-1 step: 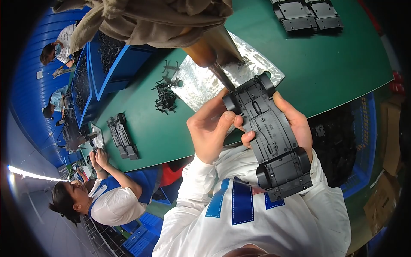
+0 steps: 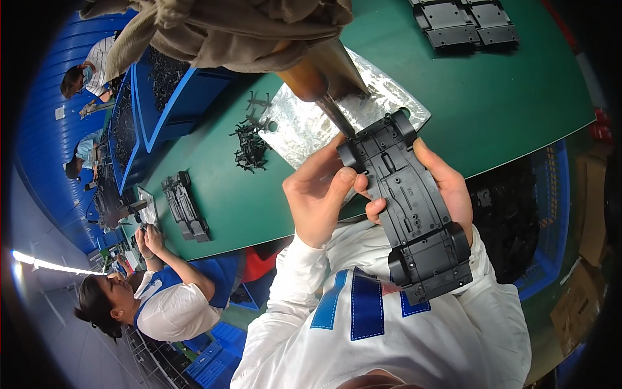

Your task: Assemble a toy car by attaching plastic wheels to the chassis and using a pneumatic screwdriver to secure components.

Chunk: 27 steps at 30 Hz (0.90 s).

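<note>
A long black plastic toy-car chassis (image 2: 414, 201) is tilted in front of my chest, its studded face with screw holes turned up. My right hand (image 2: 447, 185) grips its right edge, with the thumb by the far wheel arch and the other fingers mostly hidden beneath. At the far left wheel arch my left hand (image 2: 321, 198) is closed on the edge, its thumb bent against it. Some of the left fingers are hidden behind the part. The thin metal tip (image 2: 338, 118) of a bench machine reaches down to the chassis's far left corner.
Brown cloth (image 2: 240, 32) wraps the machine above a shiny foil-covered plate (image 2: 291, 123). Small black clips (image 2: 251, 144) lie left of it. More chassis rest on the green table (image 2: 518, 104), at far right (image 2: 463, 26) and left (image 2: 186, 206). A co-worker (image 2: 168, 298) sits at left.
</note>
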Tool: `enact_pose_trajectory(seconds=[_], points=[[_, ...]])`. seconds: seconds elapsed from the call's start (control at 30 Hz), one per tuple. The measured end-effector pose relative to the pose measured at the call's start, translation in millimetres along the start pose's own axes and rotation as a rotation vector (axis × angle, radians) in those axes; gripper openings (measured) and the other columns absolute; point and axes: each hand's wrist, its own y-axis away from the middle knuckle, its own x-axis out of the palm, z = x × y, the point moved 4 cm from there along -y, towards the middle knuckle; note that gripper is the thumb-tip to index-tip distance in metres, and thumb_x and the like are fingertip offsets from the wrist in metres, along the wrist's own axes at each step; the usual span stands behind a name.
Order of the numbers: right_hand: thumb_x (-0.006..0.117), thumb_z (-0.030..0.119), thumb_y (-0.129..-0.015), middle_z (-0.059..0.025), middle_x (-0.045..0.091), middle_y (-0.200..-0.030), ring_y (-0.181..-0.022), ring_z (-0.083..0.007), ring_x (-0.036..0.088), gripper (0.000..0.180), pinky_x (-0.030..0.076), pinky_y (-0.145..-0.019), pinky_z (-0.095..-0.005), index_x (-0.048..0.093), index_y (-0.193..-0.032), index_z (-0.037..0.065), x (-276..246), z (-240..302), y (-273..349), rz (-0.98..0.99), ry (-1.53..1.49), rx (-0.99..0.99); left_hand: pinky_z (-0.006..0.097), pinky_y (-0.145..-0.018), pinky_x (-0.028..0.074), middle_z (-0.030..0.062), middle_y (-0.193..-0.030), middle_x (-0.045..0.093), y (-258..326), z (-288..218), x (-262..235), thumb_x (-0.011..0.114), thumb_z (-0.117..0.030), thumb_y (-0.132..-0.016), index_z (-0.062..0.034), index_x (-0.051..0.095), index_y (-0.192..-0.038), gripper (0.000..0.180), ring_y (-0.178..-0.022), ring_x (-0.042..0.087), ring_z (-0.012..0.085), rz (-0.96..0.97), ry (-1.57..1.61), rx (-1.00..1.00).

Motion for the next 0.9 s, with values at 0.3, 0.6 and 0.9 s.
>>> enact_pose_trajectory(seconds=[0.3,0.6,0.9], points=[[0.037,0.045,-0.103,-0.0203,0.057,-0.12,-0.101,-0.0289,0.056,0.056,0.049,-0.075,-0.0362,0.044,-0.137,0.0,0.5,0.6,-0.1,0.022,0.028,-0.001,0.031,-0.076,0.054,0.0154,-0.099,0.065,0.5,1.0,0.1,0.064,0.001,-0.09,0.0124,0.051,-0.131,0.045,-0.079,0.062,0.0153,0.005,0.023,0.027],[0.038,0.045,-0.103,-0.0211,0.057,-0.119,-0.1,-0.029,0.057,0.057,0.049,-0.075,-0.0364,0.044,-0.137,0.0,0.9,0.2,-0.1,0.025,0.016,0.004,0.031,-0.077,0.053,0.015,-0.101,0.065,0.6,0.6,0.8,0.064,0.002,-0.09,0.0114,0.051,-0.131,0.044,-0.079,0.062,0.0147,-0.006,0.016,0.021],[0.039,0.045,-0.103,-0.0205,0.057,-0.119,-0.1,-0.0298,0.057,0.056,0.05,-0.074,-0.036,0.045,-0.135,-0.001,3.3,0.3,1.0,-0.007,0.01,-0.003,0.03,-0.079,0.052,0.014,-0.101,0.066,-0.2,2.3,-0.4,0.064,0.001,-0.09,0.0106,0.052,-0.131,0.044,-0.081,0.062,0.0139,-0.013,-0.007,0.025]])
